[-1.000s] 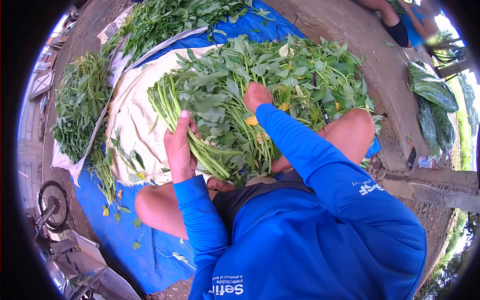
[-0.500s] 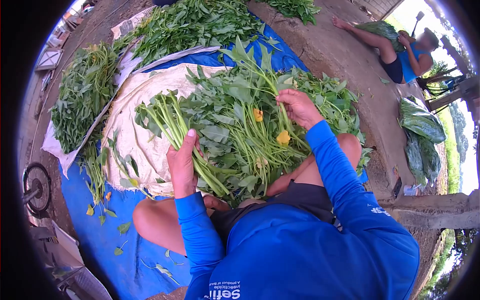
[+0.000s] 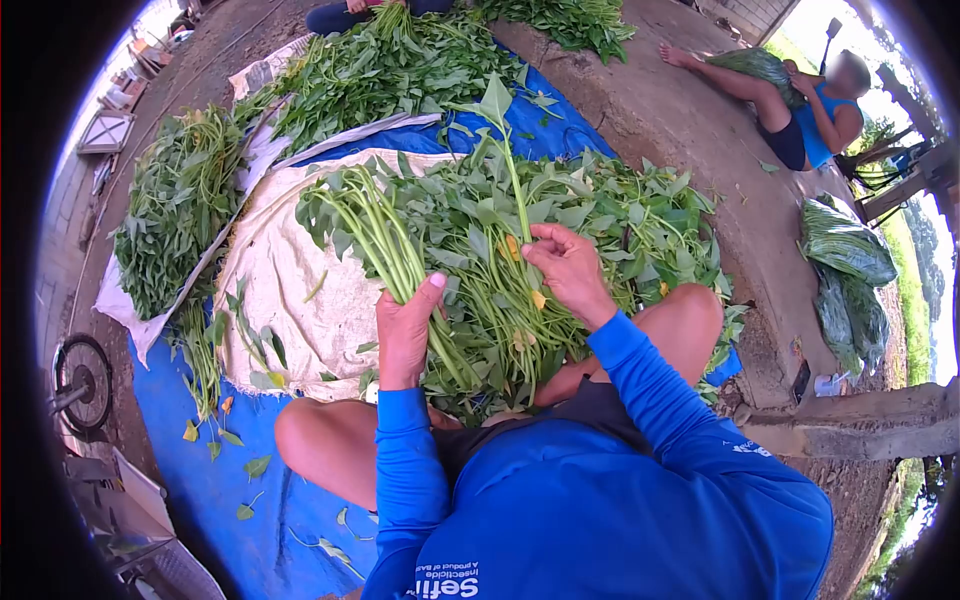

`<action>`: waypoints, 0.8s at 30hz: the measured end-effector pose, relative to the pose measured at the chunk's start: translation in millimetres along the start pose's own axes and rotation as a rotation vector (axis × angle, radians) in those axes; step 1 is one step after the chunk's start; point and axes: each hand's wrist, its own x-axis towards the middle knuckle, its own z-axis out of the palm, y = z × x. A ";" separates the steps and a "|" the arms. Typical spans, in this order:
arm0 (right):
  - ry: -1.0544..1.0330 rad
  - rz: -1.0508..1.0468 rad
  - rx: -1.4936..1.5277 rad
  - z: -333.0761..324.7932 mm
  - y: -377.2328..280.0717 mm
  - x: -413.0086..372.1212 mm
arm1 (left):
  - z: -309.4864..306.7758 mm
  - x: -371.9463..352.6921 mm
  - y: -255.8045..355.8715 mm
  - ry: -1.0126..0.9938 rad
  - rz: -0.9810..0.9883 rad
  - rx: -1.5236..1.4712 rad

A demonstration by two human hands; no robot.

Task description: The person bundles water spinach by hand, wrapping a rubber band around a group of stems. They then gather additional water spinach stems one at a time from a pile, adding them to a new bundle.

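My left hand [image 3: 408, 335] is closed around a bunch of water spinach [image 3: 372, 232], its pale green stems pointing up and away with the thumb laid across them. A single water spinach stalk [image 3: 518, 190] stands upright in the pinched fingers of my right hand [image 3: 570, 268], a leaf at its top. Between and beyond my hands lies a loose heap of water spinach [image 3: 480, 290], with a few yellow leaves [image 3: 512, 247] among the stems. Part of the heap is hidden behind my hands.
The heap lies partly on a pale sack cloth [image 3: 285, 270] over a blue tarp [image 3: 200, 375]. More greens [image 3: 175, 215] are piled left, others [image 3: 390, 70] at the back. Wrapped bundles [image 3: 845, 245] and a seated person [image 3: 820, 115] are right; another person [image 3: 350, 12] sits at the top edge.
My left hand has moved slightly right with its bunch. The right hand has come down and left, its stalk now more upright with fewer leaves. A cut stem piece shows above the cloth.
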 end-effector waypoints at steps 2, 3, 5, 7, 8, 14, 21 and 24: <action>-0.138 0.158 0.138 17.9 -5.5 -17.8 | 11.2 4.1 -16.0 -0.044 -0.027 0.019; -0.151 0.118 0.186 31.2 0.1 -22.4 | 20.8 5.1 -24.8 -0.058 -0.036 0.032; -0.154 0.055 0.290 57.5 16.0 -37.9 | 24.4 2.7 -51.3 -0.047 -0.058 -0.074; -0.145 -0.002 0.340 66.7 25.6 -39.2 | 25.2 8.2 -55.2 -0.047 -0.072 -0.148; -0.167 -0.022 0.337 68.9 30.2 -39.5 | 24.8 7.8 -57.8 -0.040 -0.094 -0.171; -0.307 0.033 0.132 35.3 5.3 -26.2 | 4.6 11.5 -35.1 -0.004 -0.155 -0.144; -0.626 -0.039 -0.315 -3.9 4.2 -58.8 | -24.6 12.0 -2.8 0.005 -0.052 -0.235; -0.737 -0.039 -0.401 2.5 8.7 -72.5 | -22.9 8.9 2.0 0.009 -0.013 -0.270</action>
